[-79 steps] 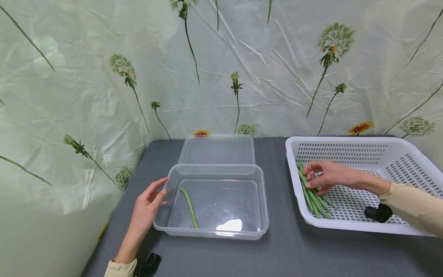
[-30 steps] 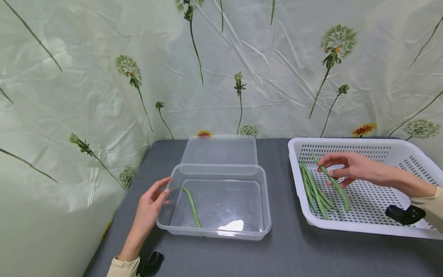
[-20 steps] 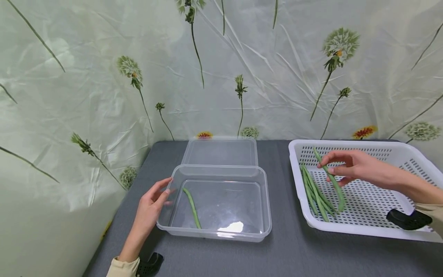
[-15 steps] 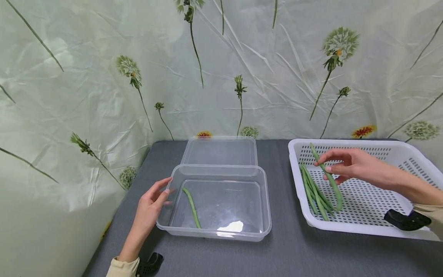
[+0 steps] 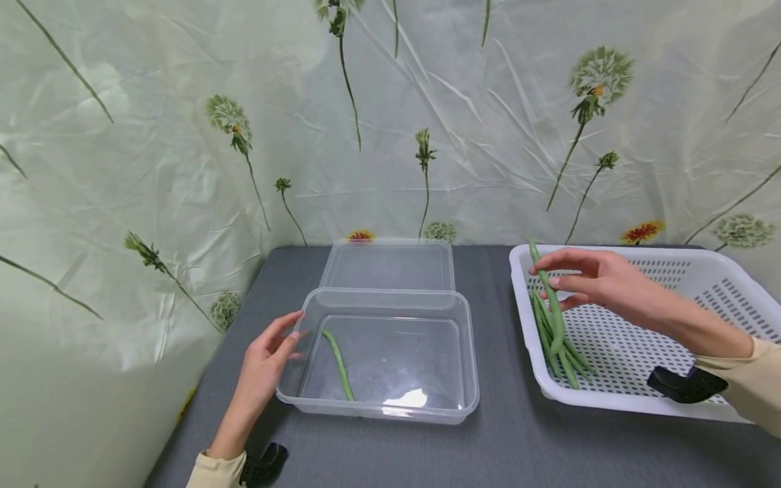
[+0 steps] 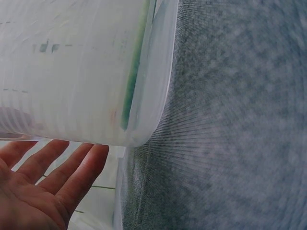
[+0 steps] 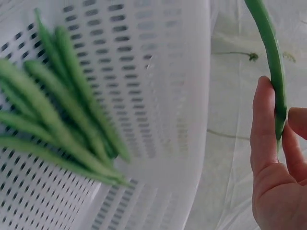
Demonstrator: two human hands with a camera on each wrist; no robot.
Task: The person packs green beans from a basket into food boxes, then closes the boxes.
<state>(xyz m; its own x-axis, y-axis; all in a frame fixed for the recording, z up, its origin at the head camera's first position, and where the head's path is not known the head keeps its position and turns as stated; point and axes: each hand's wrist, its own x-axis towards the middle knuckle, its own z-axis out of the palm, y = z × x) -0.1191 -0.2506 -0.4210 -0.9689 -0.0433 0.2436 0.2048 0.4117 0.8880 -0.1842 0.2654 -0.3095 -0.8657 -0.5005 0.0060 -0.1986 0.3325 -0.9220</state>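
My right hand (image 5: 588,274) pinches a green bean (image 5: 552,305) between thumb and fingers above the left side of a white perforated basket (image 5: 641,401). In the right wrist view the held bean (image 7: 272,52) stands up from the fingertips, outside the basket wall. Below lies a bunch of several green beans (image 7: 53,120) in the basket. My left hand (image 5: 262,369) rests its fingertips against the left side of a clear plastic box (image 5: 372,409); the left wrist view shows those fingers (image 6: 79,177) nearly straight. One green bean (image 5: 338,366) lies inside the box near its left wall.
Behind the box lies a clear plastic lid (image 5: 387,264). A grey cloth (image 5: 378,454) covers the table. A wall sheet with printed flowers (image 5: 476,135) rises behind and to the left. Each wrist carries a black camera mount (image 5: 686,385).
My right hand has picked a green bean out of the basket's bunch, lifted it, and lately moved it left toward the basket's left rim. My left hand stays by the box.
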